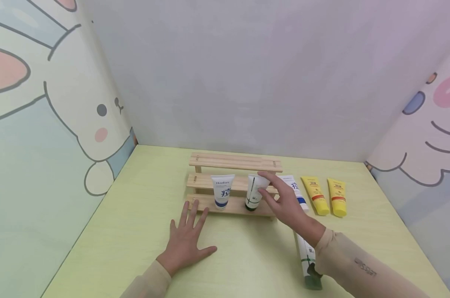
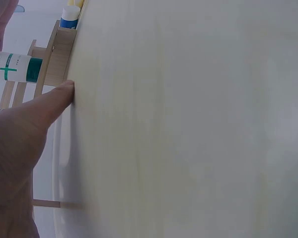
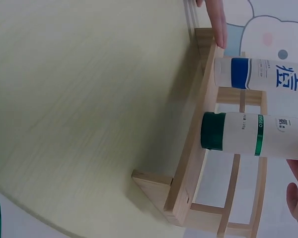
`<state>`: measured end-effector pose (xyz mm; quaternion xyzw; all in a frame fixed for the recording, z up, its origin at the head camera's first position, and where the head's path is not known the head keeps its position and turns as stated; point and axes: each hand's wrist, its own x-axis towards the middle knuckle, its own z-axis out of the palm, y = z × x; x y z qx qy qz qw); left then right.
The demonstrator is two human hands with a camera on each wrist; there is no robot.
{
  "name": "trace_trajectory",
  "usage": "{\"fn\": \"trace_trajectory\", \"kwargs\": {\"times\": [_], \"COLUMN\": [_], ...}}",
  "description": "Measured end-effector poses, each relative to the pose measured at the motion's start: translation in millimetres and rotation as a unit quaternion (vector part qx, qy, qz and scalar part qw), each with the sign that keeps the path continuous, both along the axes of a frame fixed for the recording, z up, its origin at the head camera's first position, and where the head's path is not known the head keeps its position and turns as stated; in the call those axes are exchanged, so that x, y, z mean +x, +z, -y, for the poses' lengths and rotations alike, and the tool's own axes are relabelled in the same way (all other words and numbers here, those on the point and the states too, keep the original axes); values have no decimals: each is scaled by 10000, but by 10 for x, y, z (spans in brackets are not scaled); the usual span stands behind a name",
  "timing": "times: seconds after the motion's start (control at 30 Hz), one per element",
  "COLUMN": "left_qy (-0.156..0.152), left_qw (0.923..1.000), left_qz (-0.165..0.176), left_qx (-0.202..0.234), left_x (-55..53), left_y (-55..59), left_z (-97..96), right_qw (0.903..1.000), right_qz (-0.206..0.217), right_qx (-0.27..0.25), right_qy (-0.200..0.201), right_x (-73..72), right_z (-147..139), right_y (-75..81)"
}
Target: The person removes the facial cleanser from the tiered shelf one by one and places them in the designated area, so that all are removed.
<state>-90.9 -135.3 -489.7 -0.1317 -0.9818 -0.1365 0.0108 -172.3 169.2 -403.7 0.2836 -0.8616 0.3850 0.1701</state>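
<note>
A tiered wooden rack (image 1: pixel 235 163) stands on the table. On its lowest step, a white tube with a green cap (image 1: pixel 253 192) stands upright, and my right hand (image 1: pixel 284 203) pinches it near its top between thumb and fingers. To its left on that step stands a white tube with a blue band (image 1: pixel 223 191), apart from both hands. My left hand (image 1: pixel 185 240) has its fingers spread, with the fingertips at the rack's front left corner. In the right wrist view, the green cap (image 3: pixel 213 131) rests on the step's board.
Right of the rack lie another white-and-blue tube (image 1: pixel 301 200), partly behind my right hand, and two yellow tubes (image 1: pixel 316 195). A white-and-green tube (image 1: pixel 306 258) lies nearer, partly under my right forearm. Cartoon-printed walls (image 1: pixel 240 82) enclose the table (image 1: pixel 143 198).
</note>
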Motion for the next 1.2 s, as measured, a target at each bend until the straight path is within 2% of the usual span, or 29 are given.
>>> {"fn": "trace_trajectory", "kwargs": {"times": [0.23, 0.37, 0.5, 0.63, 0.7, 0.77, 0.87, 1.0, 1.2], "left_qy": [3, 1, 5, 6, 8, 9, 26, 31, 2], "left_qw": [10000, 10000, 10000, 10000, 10000, 10000, 10000, 10000, 10000], "left_qz": [-24, 24, 46, 11, -5, -19, -14, -4, 34], "left_qx": [-7, 27, 36, 12, 42, 42, 20, -17, 25], "left_x": [6, 9, 6, 1, 1, -1, -3, -7, -1], "left_y": [-1, -8, -14, -9, -1, 5, 1, -10, 9], "left_z": [-5, -11, -13, -10, -6, -2, 6, 14, -1], "right_qw": [9994, 9977, 9965, 9919, 9844, 9742, 9553, 9294, 8880], "right_qz": [-152, -284, -30, 747, 1225, 1707, 2394, 3144, 4149], "right_qx": [-234, -557, -682, -135, 347, 797, 1339, 1709, 1828], "right_qy": [-191, -269, -487, -1015, -1212, -1241, -1102, -909, -765], "right_x": [17, 37, 77, 133, 135, 123, 101, 113, 172], "right_z": [-2, -127, -396, -804, -1032, -1240, -1485, -1710, -1877], "right_y": [-18, 61, 307, 643, 770, 845, 839, 647, 205]}}
